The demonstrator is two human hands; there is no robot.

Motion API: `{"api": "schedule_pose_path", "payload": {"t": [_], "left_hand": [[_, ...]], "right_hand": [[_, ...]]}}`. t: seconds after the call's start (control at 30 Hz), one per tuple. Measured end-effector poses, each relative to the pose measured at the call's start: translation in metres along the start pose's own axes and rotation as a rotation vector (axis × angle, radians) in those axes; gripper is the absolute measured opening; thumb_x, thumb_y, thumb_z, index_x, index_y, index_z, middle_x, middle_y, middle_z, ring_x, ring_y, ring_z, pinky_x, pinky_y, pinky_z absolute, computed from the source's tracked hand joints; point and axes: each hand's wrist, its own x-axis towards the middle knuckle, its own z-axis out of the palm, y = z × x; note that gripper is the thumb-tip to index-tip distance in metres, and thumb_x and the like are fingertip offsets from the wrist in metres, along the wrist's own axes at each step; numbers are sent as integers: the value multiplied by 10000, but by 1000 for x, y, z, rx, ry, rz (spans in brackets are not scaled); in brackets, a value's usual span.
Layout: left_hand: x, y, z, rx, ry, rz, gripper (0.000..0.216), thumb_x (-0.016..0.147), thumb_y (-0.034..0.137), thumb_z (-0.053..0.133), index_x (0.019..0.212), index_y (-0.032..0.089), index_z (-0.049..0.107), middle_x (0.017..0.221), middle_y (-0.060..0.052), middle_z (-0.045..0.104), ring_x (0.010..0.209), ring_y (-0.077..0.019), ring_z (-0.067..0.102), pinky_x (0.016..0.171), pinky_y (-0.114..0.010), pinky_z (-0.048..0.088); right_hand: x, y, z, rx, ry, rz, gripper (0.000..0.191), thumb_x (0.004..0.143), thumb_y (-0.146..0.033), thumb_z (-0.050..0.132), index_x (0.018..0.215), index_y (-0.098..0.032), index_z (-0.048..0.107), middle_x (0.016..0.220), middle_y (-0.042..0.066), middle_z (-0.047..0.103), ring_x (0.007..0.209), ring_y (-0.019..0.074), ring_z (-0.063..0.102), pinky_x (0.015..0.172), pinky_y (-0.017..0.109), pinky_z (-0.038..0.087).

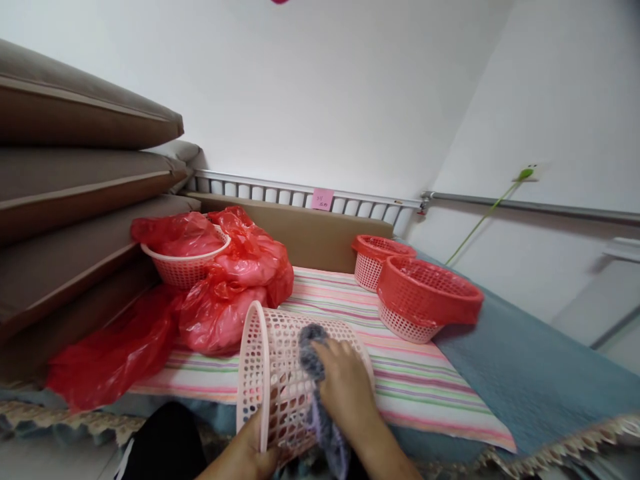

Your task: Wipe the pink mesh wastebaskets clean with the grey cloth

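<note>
A pale pink perforated plastic basket lies on its side at the near edge of the bed. My left hand grips its rim from below, fingers curled around the edge. On the basket's side rests my right hand, pressing a grey fluffy cloth against the plastic, with the fingers closed over the cloth. The cloth's tail hangs down under my right wrist.
A striped mat covers the blue bedspread. Two red-rimmed baskets stand at the back right. Red plastic bags and a bag-lined basket sit at left, beside stacked brown cushions. A rail runs along the wall.
</note>
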Motion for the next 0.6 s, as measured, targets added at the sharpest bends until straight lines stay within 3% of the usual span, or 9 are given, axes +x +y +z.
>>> {"api": "schedule_pose_path", "payload": {"t": [0.1,0.2,0.37,0.47,0.6], "left_hand": [[-1,12,7,-31,-49,2,824,676,448,716,1376,294,310,1365,-109,481,1266,-316,411,1094,-512,166],[0,27,15,-59,-11,-25,898,618,383,771,1380,270,310,1347,-121,501,1248,-334,431,1076,-508,222],[10,62,27,-182,223,-41,791,664,229,676,1365,142,318,1245,-179,582,1145,-337,530,976,-464,383],[14,73,32,-213,293,-63,776,646,146,625,1355,123,309,1205,-181,609,1105,-323,560,925,-439,428],[11,65,33,-210,329,-82,742,635,133,615,1329,127,350,1190,-170,620,1106,-320,558,909,-422,439]], "right_hand": [[0,45,6,-99,-30,216,586,617,1,407,1144,-167,599,1071,94,609,947,242,524,845,345,411],[-6,67,12,-71,-48,265,601,620,-19,415,1181,-164,574,1155,82,576,982,231,525,869,326,415],[-19,61,19,45,-26,220,490,752,-201,464,1230,-119,533,1241,111,525,1143,252,450,996,359,344],[-23,55,24,91,-33,255,572,798,-399,471,1283,-95,478,1292,145,476,1203,283,403,1024,400,316],[-30,54,31,68,-70,254,659,734,-306,522,1350,-111,394,1375,149,384,1263,330,323,1039,459,282]]}}
